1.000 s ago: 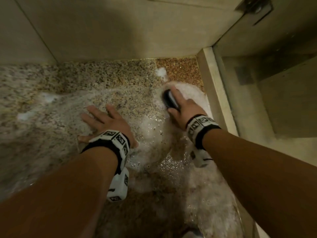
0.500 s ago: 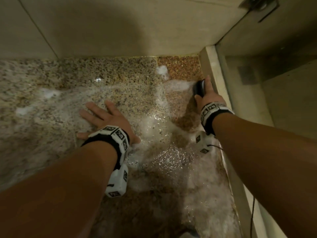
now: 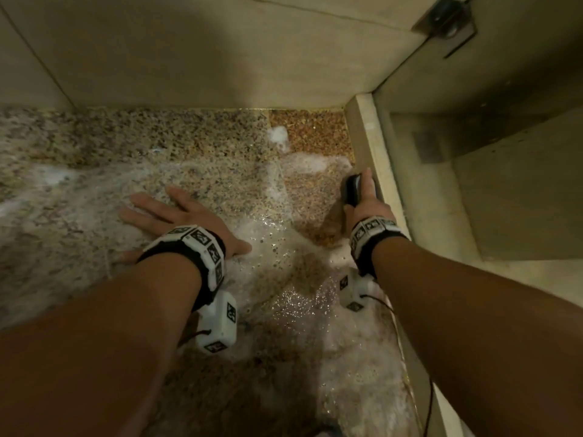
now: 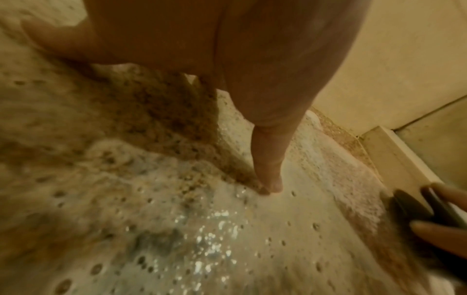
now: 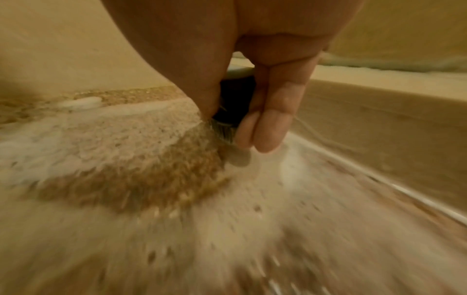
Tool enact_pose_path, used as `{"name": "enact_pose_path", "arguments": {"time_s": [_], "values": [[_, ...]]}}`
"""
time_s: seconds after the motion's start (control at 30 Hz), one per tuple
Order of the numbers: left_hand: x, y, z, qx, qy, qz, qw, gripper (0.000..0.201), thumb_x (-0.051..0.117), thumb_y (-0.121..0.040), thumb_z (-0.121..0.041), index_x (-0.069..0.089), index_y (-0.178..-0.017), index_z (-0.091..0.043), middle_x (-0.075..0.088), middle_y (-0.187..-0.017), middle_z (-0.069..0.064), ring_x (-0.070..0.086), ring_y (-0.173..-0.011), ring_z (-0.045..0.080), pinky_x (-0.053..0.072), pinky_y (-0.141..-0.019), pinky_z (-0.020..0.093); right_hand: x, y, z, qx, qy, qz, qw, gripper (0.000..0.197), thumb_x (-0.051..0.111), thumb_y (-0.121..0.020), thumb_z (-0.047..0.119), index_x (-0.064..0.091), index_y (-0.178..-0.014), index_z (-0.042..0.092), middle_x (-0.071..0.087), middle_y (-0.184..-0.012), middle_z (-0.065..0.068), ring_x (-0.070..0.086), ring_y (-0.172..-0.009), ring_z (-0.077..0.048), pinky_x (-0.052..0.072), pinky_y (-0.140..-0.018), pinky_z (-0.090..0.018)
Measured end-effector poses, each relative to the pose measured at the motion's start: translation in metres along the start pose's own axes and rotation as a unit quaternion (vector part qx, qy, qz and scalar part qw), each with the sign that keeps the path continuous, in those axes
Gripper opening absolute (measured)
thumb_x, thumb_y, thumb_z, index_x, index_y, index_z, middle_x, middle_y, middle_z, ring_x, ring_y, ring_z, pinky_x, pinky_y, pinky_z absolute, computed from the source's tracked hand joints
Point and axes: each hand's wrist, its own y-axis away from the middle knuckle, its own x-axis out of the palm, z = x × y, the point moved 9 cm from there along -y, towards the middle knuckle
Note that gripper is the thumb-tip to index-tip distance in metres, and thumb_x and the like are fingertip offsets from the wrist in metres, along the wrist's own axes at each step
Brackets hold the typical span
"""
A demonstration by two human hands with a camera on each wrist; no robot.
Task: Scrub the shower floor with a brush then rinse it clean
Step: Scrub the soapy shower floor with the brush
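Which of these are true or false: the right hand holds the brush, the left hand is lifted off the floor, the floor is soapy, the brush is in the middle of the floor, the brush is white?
1. The right hand holds the brush. True.
2. The left hand is lifted off the floor. False: it presses flat on the shower floor.
3. The floor is soapy. True: foam covers much of it.
4. The brush is mid-floor. False: it sits beside the raised curb at the right edge.
5. The brush is white. False: it is dark.
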Motion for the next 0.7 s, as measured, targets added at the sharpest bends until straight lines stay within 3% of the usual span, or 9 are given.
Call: {"name": "enact_pose_path", "arguments": {"time_s": [0.17,0.37,0.43,0.5,0.57,0.7], "values": [[0.001,-0.003,-0.003,-0.013,0.014,-0.016,1.000,0.180,0.083,-0.035,-0.083,-0.032,-0.151,-0.008,-0.033,-0.152,0.038,-0.021,-0.143,0.061,0.012,-0.111,0.079,-0.017,-0.032,0.045,-0.016,-0.031,-0.011,0.999,0.085,0.050,-0.105,0.035,-0.016,-0.153,0.054,0.051,-0.141,-0.029,0.062,-0.112,-0.045,0.053,-0.089,-0.055],[0.000,-0.007,-0.005,-0.016,0.011,-0.011,1.000,0.183,0.081,-0.031,-0.086,-0.031,-0.152,-0.006,-0.032,-0.151,0.042,-0.020,-0.142,0.063,0.012,-0.111,0.079,-0.033,-0.046,0.077,-0.046,-0.028,-0.024,0.998,0.082,0.045,-0.106,0.040,-0.019,-0.156,0.047,0.064,-0.118,-0.026,0.064,-0.085,-0.037,0.053,-0.073,-0.047],[-0.001,-0.005,-0.007,-0.022,0.006,-0.011,1.000,0.182,0.081,-0.032,-0.085,-0.031,-0.152,-0.005,-0.031,-0.151,0.042,-0.019,-0.142,0.063,0.012,-0.111,0.078,-0.038,-0.039,0.090,-0.069,-0.041,-0.017,0.997,0.082,0.046,-0.105,0.040,-0.018,-0.155,0.049,0.065,-0.122,-0.024,0.064,-0.082,-0.035,0.054,-0.071,-0.044],[-0.002,-0.005,-0.009,-0.027,0.001,-0.015,1.000,0.182,0.082,-0.033,-0.084,-0.031,-0.151,-0.005,-0.030,-0.151,0.043,-0.017,-0.143,0.063,0.014,-0.110,0.077,-0.040,-0.022,0.116,-0.119,-0.060,-0.002,0.991,0.080,0.048,-0.105,0.038,-0.012,-0.155,0.055,0.056,-0.140,-0.023,0.065,-0.092,-0.036,0.054,-0.075,-0.041],[-0.002,-0.005,-0.009,-0.035,0.001,-0.016,0.999,0.184,0.082,-0.031,-0.085,-0.032,-0.151,-0.004,-0.029,-0.150,0.043,-0.017,-0.143,0.064,0.015,-0.111,0.077,-0.031,0.007,0.153,-0.198,-0.048,0.021,0.979,0.078,0.048,-0.104,0.037,-0.008,-0.153,0.059,0.042,-0.153,-0.025,0.063,-0.114,-0.040,0.053,-0.090,-0.042],[-0.002,-0.005,-0.008,-0.032,0.007,-0.017,0.999,0.185,0.083,-0.030,-0.084,-0.032,-0.151,-0.005,-0.032,-0.150,0.041,-0.019,-0.143,0.062,0.014,-0.111,0.076,0.000,0.064,0.187,-0.324,-0.004,0.055,0.945,0.075,0.047,-0.104,0.041,-0.008,-0.146,0.068,0.034,-0.158,-0.024,0.063,-0.113,-0.042,0.055,-0.093,-0.048]]}}
